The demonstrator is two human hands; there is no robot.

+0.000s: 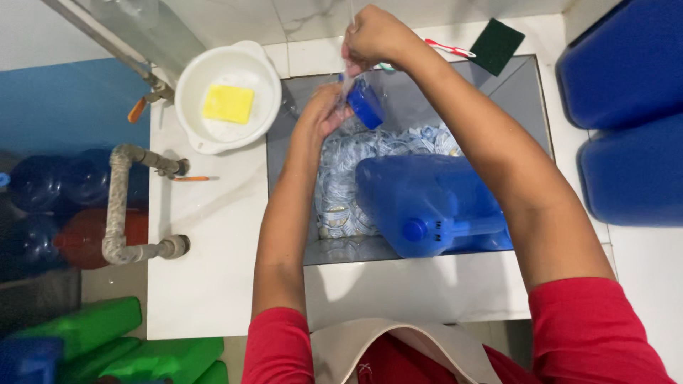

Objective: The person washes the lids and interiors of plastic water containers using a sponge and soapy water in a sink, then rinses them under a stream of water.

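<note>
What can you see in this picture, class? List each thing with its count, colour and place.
Small cap: one, blue, held over the sink.
Jerrycan: one, blue, lying in the sink.
Clear plastic rings: many, in the sink.
Basin: one, white, counter left of the sink.
Sponge: one, yellow, in the basin.
Scouring pad: one, green, behind the sink.
Toothbrush: one, behind the sink.
Large containers: two, blue, right.
Left hand: on the cap.
Right hand: raised above.

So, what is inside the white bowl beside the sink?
Inside the white bowl lies a yellow sponge, flat on the bottom. The bowl looks wet around it. Whatever is under the sponge is covered, so I cannot tell.
</note>
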